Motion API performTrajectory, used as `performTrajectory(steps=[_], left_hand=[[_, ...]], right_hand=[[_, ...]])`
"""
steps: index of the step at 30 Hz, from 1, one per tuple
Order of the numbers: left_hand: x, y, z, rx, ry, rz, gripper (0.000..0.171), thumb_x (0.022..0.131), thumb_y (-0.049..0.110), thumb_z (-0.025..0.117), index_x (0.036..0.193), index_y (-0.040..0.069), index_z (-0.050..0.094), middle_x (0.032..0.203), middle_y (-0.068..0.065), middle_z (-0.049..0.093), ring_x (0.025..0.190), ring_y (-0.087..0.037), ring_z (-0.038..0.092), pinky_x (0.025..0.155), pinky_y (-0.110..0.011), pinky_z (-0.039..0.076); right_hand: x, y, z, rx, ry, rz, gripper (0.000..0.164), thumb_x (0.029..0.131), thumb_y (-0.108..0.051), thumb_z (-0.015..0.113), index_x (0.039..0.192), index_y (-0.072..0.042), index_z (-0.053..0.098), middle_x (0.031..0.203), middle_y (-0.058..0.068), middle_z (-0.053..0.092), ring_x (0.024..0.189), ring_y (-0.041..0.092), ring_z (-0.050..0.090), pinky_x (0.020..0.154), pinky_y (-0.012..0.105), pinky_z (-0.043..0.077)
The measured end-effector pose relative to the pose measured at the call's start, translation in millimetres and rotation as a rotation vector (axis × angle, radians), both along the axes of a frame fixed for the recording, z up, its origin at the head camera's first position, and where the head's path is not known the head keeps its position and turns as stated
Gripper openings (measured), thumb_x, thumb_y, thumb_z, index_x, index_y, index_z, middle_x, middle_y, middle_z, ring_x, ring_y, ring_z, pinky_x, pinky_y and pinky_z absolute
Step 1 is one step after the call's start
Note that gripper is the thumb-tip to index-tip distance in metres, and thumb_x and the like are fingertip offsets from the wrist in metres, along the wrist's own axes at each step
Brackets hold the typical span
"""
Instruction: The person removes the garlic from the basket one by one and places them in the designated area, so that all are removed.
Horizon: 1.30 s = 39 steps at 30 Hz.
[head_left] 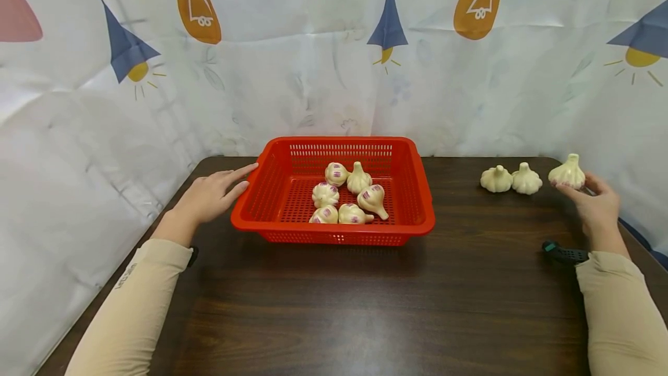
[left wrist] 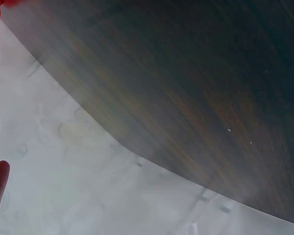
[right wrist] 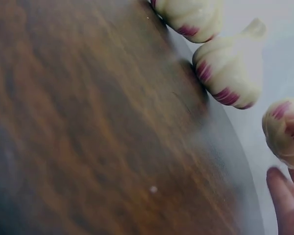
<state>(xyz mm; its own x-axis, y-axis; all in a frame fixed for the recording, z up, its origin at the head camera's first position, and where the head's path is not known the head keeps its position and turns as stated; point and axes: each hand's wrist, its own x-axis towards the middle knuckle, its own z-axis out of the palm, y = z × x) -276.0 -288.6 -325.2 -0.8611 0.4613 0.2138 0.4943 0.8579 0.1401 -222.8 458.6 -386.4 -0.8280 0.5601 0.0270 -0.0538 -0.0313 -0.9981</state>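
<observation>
At the far right of the head view, my right hand [head_left: 599, 205] pinches a garlic bulb [head_left: 567, 174] with its stem pointing up. Two more garlic bulbs [head_left: 526, 179] stand side by side just left of it; the right wrist view shows the held garlic bulb [right wrist: 282, 132] at its right edge. My left hand [head_left: 209, 195] has its fingers extended, with the fingertips at the left rim of a red plastic basket [head_left: 334, 228]. Inside that basket lie several garlic bulbs [head_left: 356, 214], some upright and some on their sides.
A dark wooden table [head_left: 334, 306] carries everything. Behind and beside it hangs a white curtain [head_left: 334, 86] printed with lamps and bulbs. A black strap-like object [head_left: 565, 253] shows beside the right wrist.
</observation>
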Motion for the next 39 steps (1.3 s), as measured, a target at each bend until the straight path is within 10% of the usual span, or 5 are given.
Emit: performTrajectory(steps=[9,16,19,23,39], left_hand=[[-0.1,1.2,0.8,-0.003,0.013,-0.012,0.054,0.11,0.043,0.04,0.16,0.022,0.04,0.144,-0.024,0.056,0.124,-0.044,0.056,0.094,-0.065,0.046],[-0.3,0.9,1.5,-0.008,0.008,-0.006,0.054,0.11,0.043,0.039,0.16,0.022,0.039,0.145,-0.024,0.054,0.125,-0.045,0.055,0.095,-0.065,0.045],[-0.4,0.7,1.4,-0.01,0.005,-0.005,0.055,0.11,0.044,0.039,0.16,0.022,0.039,0.145,-0.024,0.055,0.124,-0.045,0.055,0.094,-0.065,0.046],[-0.3,-0.2,0.5,-0.014,0.002,-0.003,0.055,0.11,0.043,0.04,0.16,0.022,0.039,0.144,-0.024,0.055,0.122,-0.045,0.056,0.093,-0.065,0.047],[-1.8,-0.5,0.2,-0.019,0.0,-0.003,0.055,0.11,0.044,0.039,0.161,0.023,0.038,0.144,-0.024,0.056,0.123,-0.044,0.056,0.093,-0.064,0.047]], right_hand=[[-1.4,5.4,-0.3,0.331,-0.234,0.006,0.083,0.096,-0.023,0.072,0.163,-0.007,0.025,0.164,0.004,0.031,0.119,-0.004,0.048,0.07,0.001,0.041],[-2.6,9.8,0.2,0.58,-0.345,0.067,0.085,0.1,-0.035,0.063,0.159,0.008,0.02,0.159,0.035,0.026,0.134,0.027,0.049,0.07,0.007,0.041],[-3.8,11.6,1.0,0.657,-0.381,0.113,0.085,0.102,-0.036,0.059,0.157,0.013,0.018,0.156,0.04,0.025,0.14,0.052,0.035,0.093,0.032,0.052],[-4.9,12.6,2.7,0.7,-0.4,0.173,0.084,0.104,-0.034,0.056,0.155,0.016,0.013,0.154,0.044,0.022,0.138,0.063,0.026,0.108,0.067,0.032],[-3.4,17.0,8.0,0.804,-0.421,0.248,0.084,0.105,-0.035,0.054,0.153,0.019,0.01,0.148,0.048,0.024,0.135,0.066,0.024,0.108,0.071,0.026]])
